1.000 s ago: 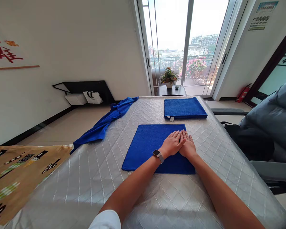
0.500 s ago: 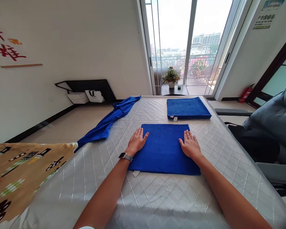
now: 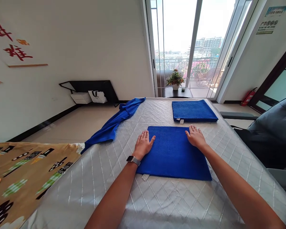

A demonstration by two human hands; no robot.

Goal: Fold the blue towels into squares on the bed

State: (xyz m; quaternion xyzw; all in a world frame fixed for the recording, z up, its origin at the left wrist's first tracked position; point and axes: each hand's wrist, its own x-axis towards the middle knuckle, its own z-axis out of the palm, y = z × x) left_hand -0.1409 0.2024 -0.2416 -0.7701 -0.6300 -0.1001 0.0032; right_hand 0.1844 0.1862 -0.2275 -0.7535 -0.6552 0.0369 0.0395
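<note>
A folded blue towel lies flat on the silver quilted bed cover in front of me. My left hand rests flat and open on the towel's far left corner, a watch on its wrist. My right hand lies flat and open on the far right corner. Beyond it sits a second folded blue towel, neat and square. A third blue towel is unfolded and drapes over the bed's left edge.
A patterned tan cloth covers the near left. A grey armchair stands close on the right. Past the bed's far end are a small table with a potted plant and glass balcony doors. Black shelf and bags sit by the left wall.
My hands were together at the towel's right middle; they spread apart to its left and right sides, then slid toward the far corners. My view shifted slightly left.
</note>
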